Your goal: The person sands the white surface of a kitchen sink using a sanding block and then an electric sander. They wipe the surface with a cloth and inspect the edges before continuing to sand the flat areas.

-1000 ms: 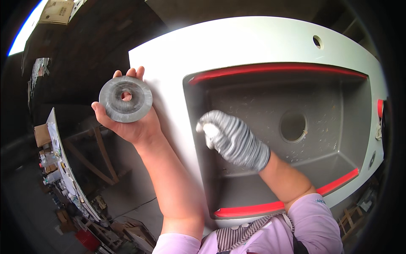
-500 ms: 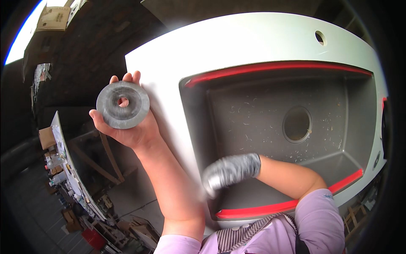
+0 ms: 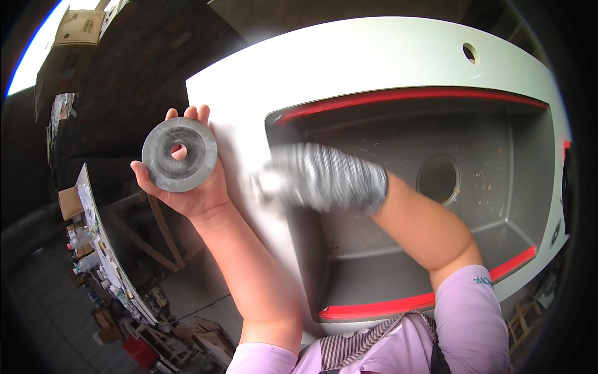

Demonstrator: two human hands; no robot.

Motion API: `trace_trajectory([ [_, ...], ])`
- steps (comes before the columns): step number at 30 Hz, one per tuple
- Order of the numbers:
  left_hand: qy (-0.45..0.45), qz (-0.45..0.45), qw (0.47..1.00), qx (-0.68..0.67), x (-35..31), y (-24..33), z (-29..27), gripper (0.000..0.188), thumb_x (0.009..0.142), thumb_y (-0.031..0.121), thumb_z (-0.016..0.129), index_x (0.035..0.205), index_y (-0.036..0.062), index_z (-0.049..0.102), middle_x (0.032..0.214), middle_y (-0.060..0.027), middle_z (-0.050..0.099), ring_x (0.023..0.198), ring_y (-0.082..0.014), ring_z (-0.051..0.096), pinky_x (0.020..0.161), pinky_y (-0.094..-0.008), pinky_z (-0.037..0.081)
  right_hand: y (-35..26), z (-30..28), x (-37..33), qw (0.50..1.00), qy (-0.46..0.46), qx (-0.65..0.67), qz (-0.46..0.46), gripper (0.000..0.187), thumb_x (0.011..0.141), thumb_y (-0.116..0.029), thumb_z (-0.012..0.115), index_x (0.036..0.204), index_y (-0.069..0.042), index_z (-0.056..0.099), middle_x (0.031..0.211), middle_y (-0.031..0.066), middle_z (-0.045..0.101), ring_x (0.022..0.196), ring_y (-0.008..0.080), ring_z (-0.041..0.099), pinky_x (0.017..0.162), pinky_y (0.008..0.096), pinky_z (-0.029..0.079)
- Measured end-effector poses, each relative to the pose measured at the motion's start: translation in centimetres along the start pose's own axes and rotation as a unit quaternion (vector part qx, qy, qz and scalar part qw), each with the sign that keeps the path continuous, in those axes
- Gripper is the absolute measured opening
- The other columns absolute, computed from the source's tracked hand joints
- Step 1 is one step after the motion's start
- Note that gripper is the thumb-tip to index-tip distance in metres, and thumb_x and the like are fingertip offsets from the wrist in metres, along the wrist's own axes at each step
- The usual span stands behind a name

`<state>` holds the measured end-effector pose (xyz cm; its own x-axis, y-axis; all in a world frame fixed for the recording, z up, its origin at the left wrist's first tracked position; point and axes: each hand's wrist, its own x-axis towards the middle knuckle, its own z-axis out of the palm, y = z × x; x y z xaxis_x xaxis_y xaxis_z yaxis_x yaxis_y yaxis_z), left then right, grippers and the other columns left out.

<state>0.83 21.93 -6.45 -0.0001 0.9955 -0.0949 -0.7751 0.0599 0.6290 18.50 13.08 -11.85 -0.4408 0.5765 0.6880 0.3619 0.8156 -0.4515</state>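
On the palm of my bare left hand point(image 3: 210, 194) lies a grey round disc with a hole in its centre point(image 3: 161, 151). My thumb and fingers curl around its edge, and a bit of skin shows through the hole. My right hand point(image 3: 324, 177), in a striped grey-and-white glove, is over the left edge of the dark sink basin point(image 3: 374, 143). Motion smears its fingers, so their grip and anything in them cannot be made out. The white countertop point(image 3: 349, 56) surrounds the basin.
Red tape point(image 3: 411, 93) runs along the basin's far and near rims. A round drain opening point(image 3: 438, 179) and pale specks mark its floor. The countertop has a small hole point(image 3: 470, 53) at the far right. To the left stands a cluttered shelf point(image 3: 112, 249) with boxes and bottles.
My right hand has swung up and to the left, from the near part of the basin to its left edge, closer to the disc. My left hand holds the disc almost still.
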Motion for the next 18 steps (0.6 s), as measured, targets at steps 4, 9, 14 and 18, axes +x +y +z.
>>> trace_trajectory([
  [4,-0.019,-0.009,1.000,-0.009,-0.2,0.1,-0.2,0.085,0.087,0.063,0.058,0.122,-0.0143,0.058,0.116,-0.0243,0.064,0.114,-0.0407,0.061,0.120,-0.0524,0.029,-5.3,-0.6,-4.6,0.702,-0.420,0.510,0.266,0.019,0.098,-0.023,0.057,0.097,-0.007,0.067,0.088,0.0107,0.067,0.089,0.0220,0.066,0.082,0.0377,0.053],
  [9,-0.049,-0.015,0.999,-0.016,-0.2,0.4,-0.5,0.085,0.087,0.063,0.058,0.123,-0.0143,0.056,0.116,-0.0244,0.065,0.115,-0.0407,0.061,0.120,-0.0512,0.028,-5.6,-1.3,-2.3,0.707,0.006,0.436,0.557,0.018,0.100,-0.019,0.056,0.105,-0.003,0.064,0.084,0.0129,0.067,0.076,0.0283,0.067,0.073,0.0365,0.055],
  [14,-0.042,-0.005,0.999,0.015,0.0,0.2,-0.5,0.090,0.080,0.053,0.074,0.133,-0.0140,0.045,0.131,-0.0272,0.055,0.130,-0.0427,0.048,0.120,-0.0497,0.028,-4.7,2.3,-2.5,0.884,0.105,0.143,0.432,0.017,0.097,-0.013,0.054,0.107,-0.004,0.064,0.097,0.0173,0.070,0.085,0.0359,0.069,0.076,0.0412,0.056],
  [18,-0.023,-0.001,1.000,0.004,-0.3,-0.1,0.1,0.084,0.085,0.063,0.062,0.124,-0.0120,0.057,0.121,-0.0219,0.063,0.120,-0.0401,0.058,0.120,-0.0512,0.030,-4.4,2.2,-2.3,0.890,0.114,0.108,0.429,0.017,0.095,-0.013,0.057,0.107,-0.004,0.064,0.096,0.0170,0.070,0.081,0.0362,0.069,0.073,0.0412,0.057],
])
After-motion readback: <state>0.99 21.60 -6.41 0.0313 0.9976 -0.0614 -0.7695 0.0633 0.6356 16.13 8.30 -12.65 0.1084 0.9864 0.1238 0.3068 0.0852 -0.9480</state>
